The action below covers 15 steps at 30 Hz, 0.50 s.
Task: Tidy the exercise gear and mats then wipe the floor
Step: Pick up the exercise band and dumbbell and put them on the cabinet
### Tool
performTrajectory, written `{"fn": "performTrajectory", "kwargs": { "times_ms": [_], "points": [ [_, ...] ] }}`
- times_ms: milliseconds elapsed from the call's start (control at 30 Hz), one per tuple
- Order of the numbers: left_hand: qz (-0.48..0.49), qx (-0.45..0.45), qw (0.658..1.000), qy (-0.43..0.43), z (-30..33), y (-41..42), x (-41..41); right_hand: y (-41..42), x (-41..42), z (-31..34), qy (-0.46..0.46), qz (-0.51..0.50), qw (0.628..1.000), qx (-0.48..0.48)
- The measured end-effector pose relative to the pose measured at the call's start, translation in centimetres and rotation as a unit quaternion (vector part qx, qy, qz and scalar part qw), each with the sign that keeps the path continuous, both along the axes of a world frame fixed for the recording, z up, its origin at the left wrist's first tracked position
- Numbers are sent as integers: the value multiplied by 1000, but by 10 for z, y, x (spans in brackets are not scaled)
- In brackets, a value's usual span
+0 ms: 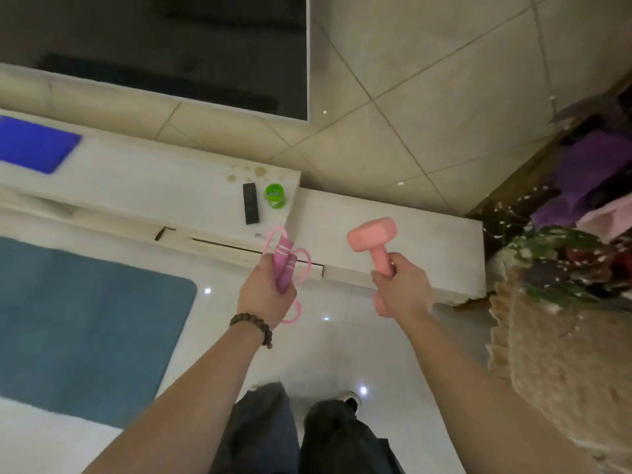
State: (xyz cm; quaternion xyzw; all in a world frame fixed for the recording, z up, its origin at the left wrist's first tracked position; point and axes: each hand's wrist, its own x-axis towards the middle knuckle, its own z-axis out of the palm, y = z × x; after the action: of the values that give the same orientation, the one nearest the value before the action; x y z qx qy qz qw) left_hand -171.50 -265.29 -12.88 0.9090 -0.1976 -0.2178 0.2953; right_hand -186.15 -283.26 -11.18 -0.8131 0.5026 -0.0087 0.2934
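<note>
- Head view: my left hand (pixel 266 295) grasps the folded skipping rope (pixel 283 265), and my right hand (pixel 400 289) grasps the pink dumbbell (pixel 374 244); both are above the floor just short of the white cabinet (pixel 393 234).
- The blue mat (pixel 85 319) lies on the floor, left.
- Risk: loose rope loops could snag the remote (pixel 250 203) or green tub (pixel 275 196) on the cabinet; the dumbbell, if it slipped, could crack a tile.
</note>
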Motion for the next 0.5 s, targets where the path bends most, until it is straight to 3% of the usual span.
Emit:
{"fn": "performTrajectory", "kwargs": {
  "times_ms": [367,500],
  "points": [
    [6,11,999,32,-37,-59,51,-69,79,-42,32,87,995,24],
    [-42,25,998,42,-70,-87,88,-93,113,-72,42,82,995,39]
  ]
}}
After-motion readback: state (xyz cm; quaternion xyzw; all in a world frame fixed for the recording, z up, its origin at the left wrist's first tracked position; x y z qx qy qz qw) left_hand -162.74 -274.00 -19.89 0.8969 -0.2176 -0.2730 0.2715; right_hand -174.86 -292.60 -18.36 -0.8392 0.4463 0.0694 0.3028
